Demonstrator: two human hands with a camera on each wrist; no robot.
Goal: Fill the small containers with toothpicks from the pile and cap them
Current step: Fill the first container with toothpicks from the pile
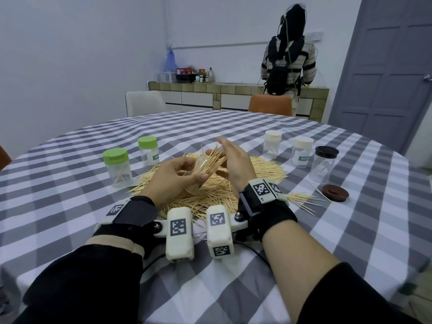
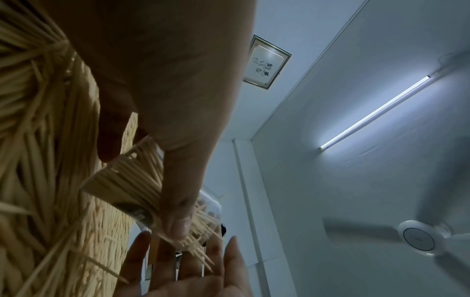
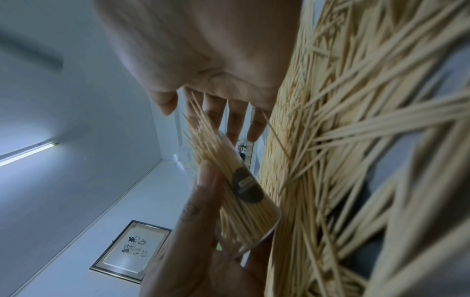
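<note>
- My left hand (image 1: 174, 177) wraps a clear container (image 1: 198, 169), tilted over the pile (image 1: 257, 169) at table centre; toothpicks (image 1: 214, 157) stick out past its mouth.
- My right hand (image 1: 236, 160) is flat, fingers straight, palm facing the protruding tips; can't tell if it touches them.
- Handling, my guess: the container is light, smooth and slippery, so grip mid-body. Toothpicks are stiff, sharp and snap easily, so tap ends gently with the flat palm.
- Brown lid (image 1: 335, 192) lies to the right, well apart.

Cool tube light (image 2: 376, 112), blurred toothpicks (image 3: 368, 120), curved edges
</note>
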